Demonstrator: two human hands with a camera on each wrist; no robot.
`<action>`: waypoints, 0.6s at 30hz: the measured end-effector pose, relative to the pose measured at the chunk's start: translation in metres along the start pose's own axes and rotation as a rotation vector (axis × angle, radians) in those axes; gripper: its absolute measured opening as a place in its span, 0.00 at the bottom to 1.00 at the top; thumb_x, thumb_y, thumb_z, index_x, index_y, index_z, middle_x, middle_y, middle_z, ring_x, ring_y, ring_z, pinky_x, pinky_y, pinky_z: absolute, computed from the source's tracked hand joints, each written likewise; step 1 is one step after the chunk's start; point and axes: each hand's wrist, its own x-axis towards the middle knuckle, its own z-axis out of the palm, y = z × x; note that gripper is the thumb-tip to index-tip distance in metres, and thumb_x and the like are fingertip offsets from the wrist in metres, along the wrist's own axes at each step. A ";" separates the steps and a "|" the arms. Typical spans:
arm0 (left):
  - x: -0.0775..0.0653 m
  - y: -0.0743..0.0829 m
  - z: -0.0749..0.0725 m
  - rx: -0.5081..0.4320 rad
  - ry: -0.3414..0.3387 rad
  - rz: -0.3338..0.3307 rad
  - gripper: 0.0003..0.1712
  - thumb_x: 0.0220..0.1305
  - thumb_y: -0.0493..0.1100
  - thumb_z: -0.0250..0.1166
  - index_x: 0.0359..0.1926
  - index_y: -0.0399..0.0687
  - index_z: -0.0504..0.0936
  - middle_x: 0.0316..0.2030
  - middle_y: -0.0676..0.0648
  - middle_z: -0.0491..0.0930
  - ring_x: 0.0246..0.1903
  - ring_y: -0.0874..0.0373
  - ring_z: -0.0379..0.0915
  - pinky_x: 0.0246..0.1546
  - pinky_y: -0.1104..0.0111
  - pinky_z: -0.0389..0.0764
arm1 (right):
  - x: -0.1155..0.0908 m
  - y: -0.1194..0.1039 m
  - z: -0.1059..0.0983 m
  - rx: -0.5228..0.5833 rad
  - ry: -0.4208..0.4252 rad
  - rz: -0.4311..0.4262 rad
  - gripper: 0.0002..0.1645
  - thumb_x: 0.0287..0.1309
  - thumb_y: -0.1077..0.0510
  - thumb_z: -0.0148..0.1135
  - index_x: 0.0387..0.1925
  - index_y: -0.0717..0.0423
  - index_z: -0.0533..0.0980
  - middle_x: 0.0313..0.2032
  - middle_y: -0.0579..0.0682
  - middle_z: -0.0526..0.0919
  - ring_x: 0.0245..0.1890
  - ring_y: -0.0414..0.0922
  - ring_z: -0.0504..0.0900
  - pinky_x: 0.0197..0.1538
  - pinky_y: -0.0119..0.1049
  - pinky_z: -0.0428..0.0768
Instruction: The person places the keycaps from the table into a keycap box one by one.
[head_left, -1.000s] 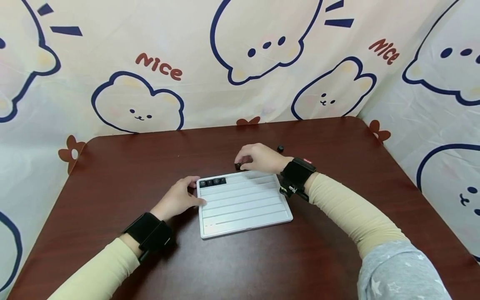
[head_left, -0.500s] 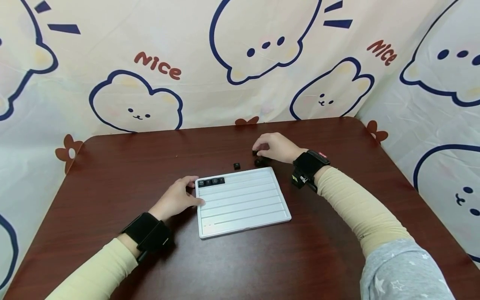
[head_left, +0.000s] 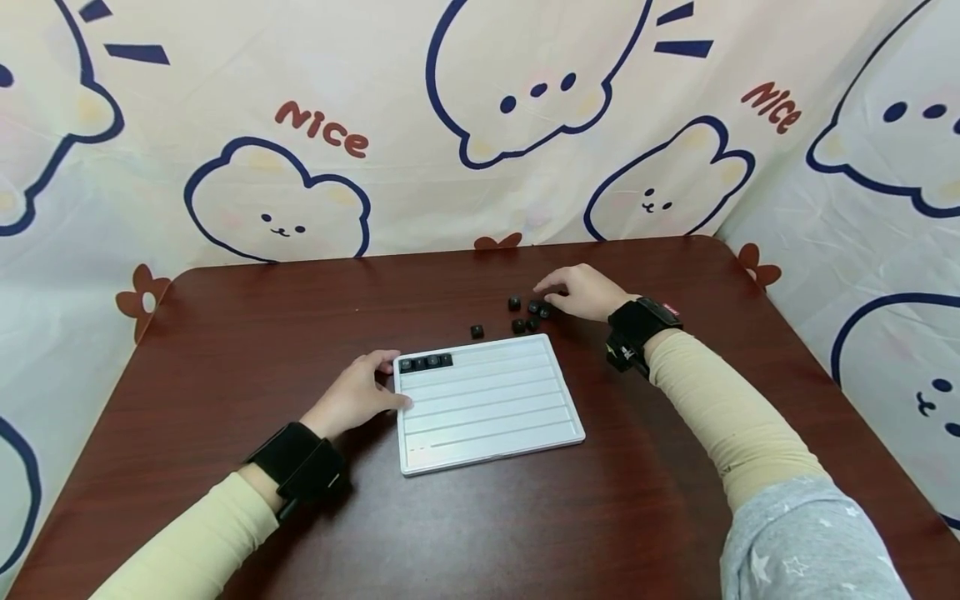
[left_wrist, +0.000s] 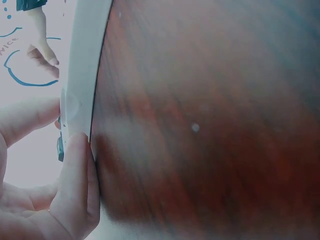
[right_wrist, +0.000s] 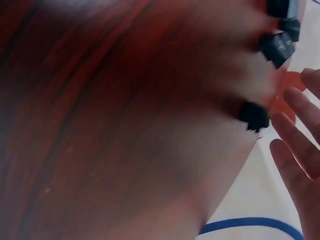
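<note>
A white ridged tray (head_left: 491, 408) lies on the table, with a short row of black keycaps (head_left: 426, 362) in its far left corner. My left hand (head_left: 352, 398) grips the tray's left side; in the left wrist view its fingers (left_wrist: 75, 172) pinch the tray edge (left_wrist: 82, 70). Beyond the tray, my right hand (head_left: 588, 292) hovers beside several loose black keycaps (head_left: 534, 306), its fingers loosely extended and holding nothing. In the right wrist view, a single keycap (right_wrist: 254, 116) sits close to the fingertips, apart from a small cluster (right_wrist: 277, 49).
The brown wooden table (head_left: 480, 533) has rounded far corners. Behind and to the right hangs a pale curtain (head_left: 405, 200) with cartoon animals. One loose keycap (head_left: 477, 332) lies by itself just past the tray's far edge.
My right hand let go of a keycap beyond the tray, then moved right and away, past more loose keycaps that have come into sight. The left hand and the tray stay put.
</note>
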 end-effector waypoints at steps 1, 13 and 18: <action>0.000 0.000 0.000 -0.002 0.000 -0.002 0.44 0.60 0.38 0.76 0.73 0.32 0.65 0.58 0.35 0.72 0.44 0.48 0.71 0.37 0.63 0.76 | 0.000 0.002 0.000 -0.001 0.003 -0.003 0.15 0.69 0.66 0.61 0.55 0.61 0.84 0.54 0.60 0.84 0.57 0.55 0.80 0.59 0.53 0.76; 0.000 0.000 -0.001 -0.006 0.000 -0.002 0.44 0.60 0.38 0.76 0.73 0.33 0.65 0.58 0.36 0.71 0.42 0.48 0.71 0.35 0.63 0.76 | -0.007 0.017 0.001 0.006 -0.004 0.006 0.20 0.63 0.75 0.53 0.49 0.63 0.85 0.53 0.62 0.83 0.58 0.58 0.79 0.60 0.55 0.75; 0.000 0.000 -0.001 -0.009 -0.001 -0.002 0.44 0.60 0.38 0.76 0.73 0.33 0.66 0.58 0.36 0.71 0.43 0.48 0.71 0.37 0.63 0.75 | -0.008 0.019 0.001 -0.017 0.000 0.005 0.18 0.63 0.77 0.55 0.48 0.65 0.86 0.52 0.62 0.83 0.58 0.58 0.79 0.61 0.54 0.75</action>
